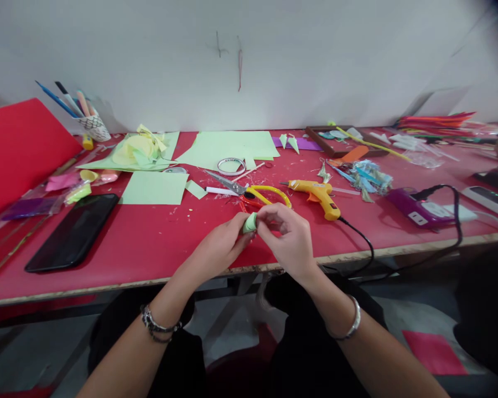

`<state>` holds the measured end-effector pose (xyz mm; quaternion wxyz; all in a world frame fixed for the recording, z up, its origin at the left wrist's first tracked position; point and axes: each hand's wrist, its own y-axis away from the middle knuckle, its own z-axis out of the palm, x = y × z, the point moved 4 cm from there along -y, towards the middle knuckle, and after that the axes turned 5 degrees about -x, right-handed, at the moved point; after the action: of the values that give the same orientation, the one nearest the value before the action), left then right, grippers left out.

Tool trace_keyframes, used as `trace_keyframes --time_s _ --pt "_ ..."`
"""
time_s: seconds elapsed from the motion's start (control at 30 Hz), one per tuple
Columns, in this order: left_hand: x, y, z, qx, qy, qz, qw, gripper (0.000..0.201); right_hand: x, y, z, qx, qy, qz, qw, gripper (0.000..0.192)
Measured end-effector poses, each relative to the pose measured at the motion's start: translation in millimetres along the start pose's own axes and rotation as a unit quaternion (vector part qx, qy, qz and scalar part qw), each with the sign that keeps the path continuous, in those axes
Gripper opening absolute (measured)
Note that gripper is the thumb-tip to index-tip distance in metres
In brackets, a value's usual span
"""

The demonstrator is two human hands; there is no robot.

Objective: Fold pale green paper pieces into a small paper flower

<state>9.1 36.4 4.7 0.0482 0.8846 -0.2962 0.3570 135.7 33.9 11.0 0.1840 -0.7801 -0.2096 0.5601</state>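
Note:
My left hand (221, 243) and my right hand (289, 237) meet above the near edge of the red table (149, 243). Both pinch a small rolled piece of light green paper (250, 223) between their fingertips. Just behind the hands lie yellow-handled scissors (253, 193) and a white stick. A yellow glue gun (318, 194) rests to the right of the scissors, its black cord running off the table edge.
A black phone (72, 232) lies at the near left. Green paper sheets (154, 188), a tape roll (231, 166) and a pen cup (92, 127) sit farther back. A purple power strip (415, 205) and paper scraps lie at right. A red sheet (16, 149) leans at far left.

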Motion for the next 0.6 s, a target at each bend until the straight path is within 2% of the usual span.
trace_keyframes --time_s 0.17,0.33,0.47,0.6 --pt "-0.3 -0.3 -1.0 0.010 -0.006 -0.002 1.000 0.013 -5.2 -1.3 -1.5 -0.006 0.028 -0.015 0.999 0.010" --pt "-1.8 -0.6 -1.3 0.033 -0.077 0.020 0.996 0.016 -5.6 -2.2 -1.5 -0.016 0.047 -0.033 0.998 0.011" --pt "-1.3 -0.8 -0.3 0.048 -0.161 0.074 0.983 0.020 0.3 -2.6 -1.6 -0.037 0.049 -0.015 0.998 0.009" --pt "-1.6 0.2 -0.6 0.054 -0.196 0.082 0.976 0.022 2.9 -2.7 0.9 -0.052 0.040 0.004 0.998 0.010"
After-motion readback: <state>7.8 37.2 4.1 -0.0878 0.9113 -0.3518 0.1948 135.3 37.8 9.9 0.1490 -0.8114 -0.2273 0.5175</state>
